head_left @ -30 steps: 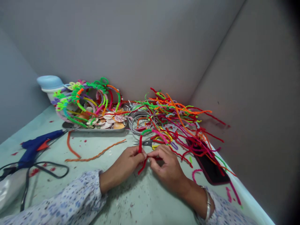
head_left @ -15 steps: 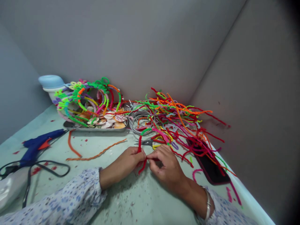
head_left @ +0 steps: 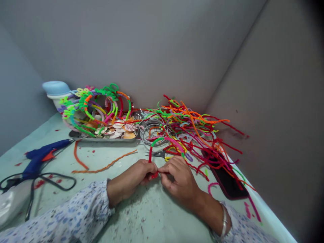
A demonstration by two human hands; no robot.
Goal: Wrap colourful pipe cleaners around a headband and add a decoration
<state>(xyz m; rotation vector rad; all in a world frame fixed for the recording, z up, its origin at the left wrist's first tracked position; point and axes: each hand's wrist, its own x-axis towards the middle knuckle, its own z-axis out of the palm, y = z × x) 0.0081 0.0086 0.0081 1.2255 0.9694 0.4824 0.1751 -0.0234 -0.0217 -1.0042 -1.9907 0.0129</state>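
Between my hands is a curved band wrapped in pipe cleaner (head_left: pixel 171 140), coloured red, green and pink, its arch rising away from me. My left hand (head_left: pixel 138 177) is closed on the red end of it, fingers pinched. Opposite, my right hand (head_left: pixel 178 180) pinches with thumb and forefinger close to the left fingertips; a thin red bit shows there, and the band's other end runs down behind this hand. Just beyond the band lie scissors (head_left: pixel 160 154) with yellow and red handles, partly covered.
A metal tray (head_left: pixel 113 138) of shells bears finished-looking colourful hoops. Loose pipe cleaners (head_left: pixel 202 118) are heaped right, partly over a phone (head_left: pixel 231 184). A wire coil (head_left: pixel 144 135) stands mid-table. At left are a blue glue gun (head_left: pixel 37 158), its cord, and orange pipe cleaners (head_left: pixel 108 166).
The red tail that hung below my left fingers is now folded up against them. My hands have otherwise stayed in nearly the same place.
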